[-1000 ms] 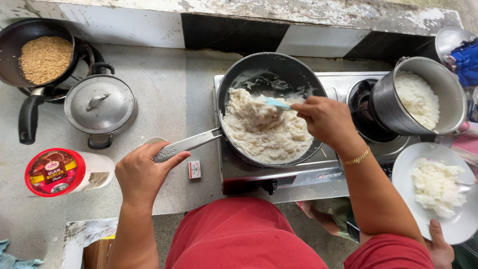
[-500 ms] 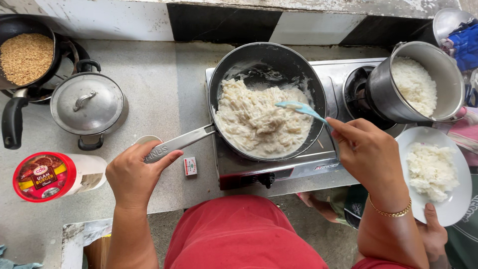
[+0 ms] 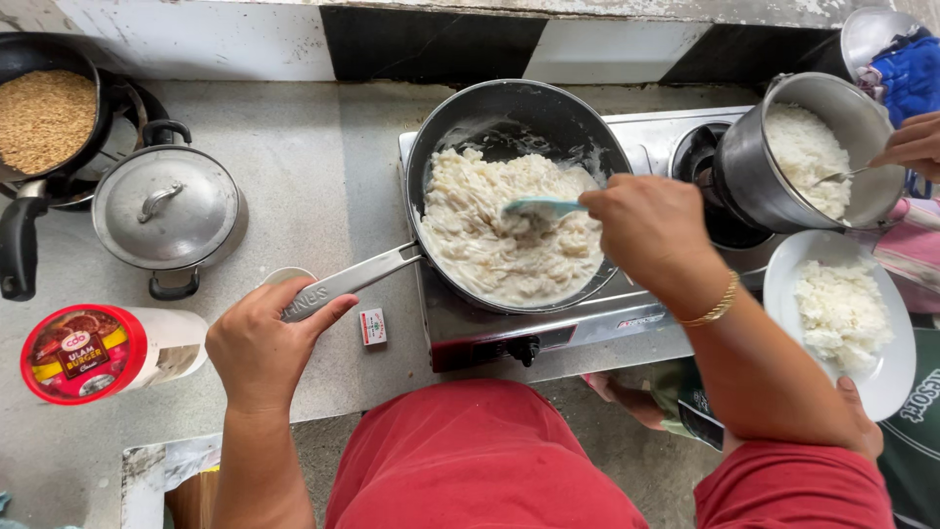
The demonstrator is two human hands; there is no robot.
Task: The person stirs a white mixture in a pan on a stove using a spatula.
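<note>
Head view, dark frying pan [image 3: 548, 113] on a steel stove [image 3: 646, 313], filled with pale creamy shredded food [image 3: 490, 235], left hand [image 3: 259, 348] wrapped around the grey pan handle [image 3: 343, 281], right hand [image 3: 651, 225] gripping a light-blue spatula [image 3: 539, 207] resting on the food, lidded pot [image 3: 166, 208] to the left.

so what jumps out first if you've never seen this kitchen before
Mid-frame, a dark frying pan full of creamy white noodles sits on a tabletop gas stove; the left hand grips its metal handle while the right hand works a light blue spatula through them. At right, another person's hand spoons white rice from a steel pot above a white plate of rice.
</note>
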